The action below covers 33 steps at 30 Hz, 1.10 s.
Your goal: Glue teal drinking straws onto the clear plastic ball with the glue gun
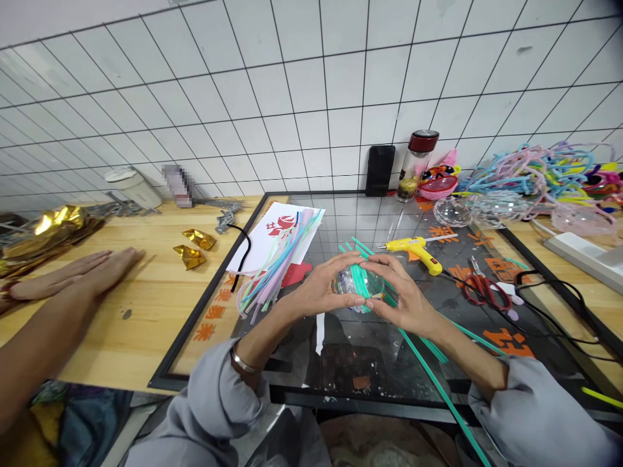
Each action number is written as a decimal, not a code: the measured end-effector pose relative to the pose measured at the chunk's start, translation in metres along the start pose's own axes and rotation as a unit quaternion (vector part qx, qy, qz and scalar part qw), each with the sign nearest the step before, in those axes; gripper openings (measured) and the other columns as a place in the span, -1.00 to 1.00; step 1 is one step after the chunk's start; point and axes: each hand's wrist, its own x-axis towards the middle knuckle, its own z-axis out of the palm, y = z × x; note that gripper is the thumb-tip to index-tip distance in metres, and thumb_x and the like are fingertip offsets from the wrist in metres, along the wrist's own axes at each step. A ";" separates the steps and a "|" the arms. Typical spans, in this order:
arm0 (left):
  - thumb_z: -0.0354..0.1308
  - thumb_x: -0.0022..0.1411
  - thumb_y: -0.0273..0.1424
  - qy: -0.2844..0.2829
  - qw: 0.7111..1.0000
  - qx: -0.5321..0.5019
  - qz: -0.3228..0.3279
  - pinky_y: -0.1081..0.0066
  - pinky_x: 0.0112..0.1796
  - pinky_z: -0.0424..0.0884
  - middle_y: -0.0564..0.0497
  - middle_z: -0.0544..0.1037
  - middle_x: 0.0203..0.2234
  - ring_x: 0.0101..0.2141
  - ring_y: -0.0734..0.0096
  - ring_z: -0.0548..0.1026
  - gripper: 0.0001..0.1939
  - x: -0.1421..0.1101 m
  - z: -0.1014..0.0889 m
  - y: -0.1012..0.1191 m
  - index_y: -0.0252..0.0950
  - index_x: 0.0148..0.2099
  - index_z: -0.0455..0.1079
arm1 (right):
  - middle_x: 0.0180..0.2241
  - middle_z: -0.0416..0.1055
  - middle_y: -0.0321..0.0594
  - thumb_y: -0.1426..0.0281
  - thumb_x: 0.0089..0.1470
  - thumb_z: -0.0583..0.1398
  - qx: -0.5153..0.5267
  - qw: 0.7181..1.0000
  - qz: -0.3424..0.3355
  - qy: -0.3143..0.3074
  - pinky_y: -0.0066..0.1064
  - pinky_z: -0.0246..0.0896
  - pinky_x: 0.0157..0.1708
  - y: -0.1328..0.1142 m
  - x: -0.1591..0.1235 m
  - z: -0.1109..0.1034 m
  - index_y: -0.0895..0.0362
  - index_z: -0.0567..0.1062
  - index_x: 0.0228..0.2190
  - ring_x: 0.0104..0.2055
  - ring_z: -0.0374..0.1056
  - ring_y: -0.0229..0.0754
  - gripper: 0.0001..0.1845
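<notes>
A clear plastic ball (pixel 354 284) with glittery bits inside sits between both my hands above the glass-topped work mat (pixel 341 220). My left hand (pixel 318 292) cups its left side, fingers curled around it. Closing on its right side and top is my right hand (pixel 402 295), whose fingers also press green strips (pixel 361 275) against the ball. A long green strip (pixel 438 383) runs from the ball down toward the lower right.
A bundle of pastel strips (pixel 277 266) lies on white paper left of my hands. A yellow glue gun (pixel 416 250) and red scissors (pixel 481 288) lie to the right. Another person's hands (pixel 78 272) rest flat on the wooden table (pixel 146 311) at left. Gold foil pieces (pixel 195 246), a phone (pixel 379 170) and a jar (pixel 418 162) stand behind.
</notes>
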 end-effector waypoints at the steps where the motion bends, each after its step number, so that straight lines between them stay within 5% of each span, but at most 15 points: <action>1: 0.38 0.09 -0.15 -0.004 1.000 0.001 0.000 -0.03 0.26 0.16 -0.22 0.34 0.24 0.27 -0.01 0.26 -0.27 0.000 0.000 -0.001 -0.20 0.25 0.27 | 0.13 0.19 -0.06 0.22 0.13 0.25 0.000 1.000 0.000 -0.001 0.03 0.20 0.15 0.000 0.000 0.000 -0.09 0.26 0.20 0.21 0.18 0.05 -0.38; 9: 0.49 -0.21 -0.02 -0.008 0.998 0.060 0.029 -0.14 0.27 0.12 -0.36 0.20 0.27 0.31 -0.15 0.15 0.13 -0.002 0.011 -0.012 -0.26 0.32 0.08 | 0.12 0.18 -0.07 0.21 0.13 0.26 0.015 1.000 0.005 0.009 -0.04 0.25 0.12 -0.001 0.000 0.001 -0.09 0.27 0.19 0.19 0.21 0.01 -0.39; 16: 0.49 -0.22 0.00 0.043 0.996 0.068 0.045 -0.17 0.23 0.16 -0.32 0.27 0.20 0.27 -0.16 0.20 0.09 -0.002 0.023 -0.018 -0.24 0.28 0.10 | 0.12 0.23 -0.06 0.18 0.11 0.26 0.010 1.000 0.013 0.016 0.02 0.24 0.12 -0.004 0.002 0.001 -0.08 0.23 0.21 0.19 0.21 0.04 -0.34; 33: 0.48 -0.13 -0.12 0.025 0.994 0.076 0.074 -0.11 0.20 0.20 -0.27 0.30 0.17 0.22 -0.10 0.26 -0.02 -0.001 0.018 -0.021 -0.20 0.26 0.10 | 0.11 0.27 -0.06 0.14 0.07 0.27 0.022 0.998 0.042 0.035 0.02 0.29 0.06 -0.003 0.002 0.006 -0.05 0.21 0.21 0.17 0.22 0.07 -0.29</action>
